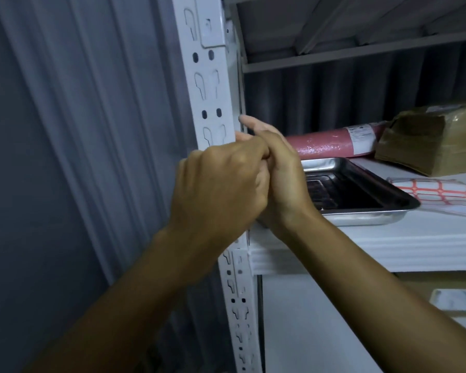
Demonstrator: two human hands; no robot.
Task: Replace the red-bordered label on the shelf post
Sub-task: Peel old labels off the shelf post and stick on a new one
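Because both hands crowd the shelf post [213,103], the red-bordered label on it is hidden, presumably beneath their fingertips. The left hand [221,184] is curled and the right hand [280,170] presses against it; whether either pinches anything I cannot tell. Right of the post lie one metal tray [361,208], one label sheet [439,189] for the replacement, one red roll [331,144] and one brown parcel [428,138].

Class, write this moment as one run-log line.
left hand: at shelf post | right hand: beside it, fingertips on post | label: hidden | label sheets: on shelf by tray
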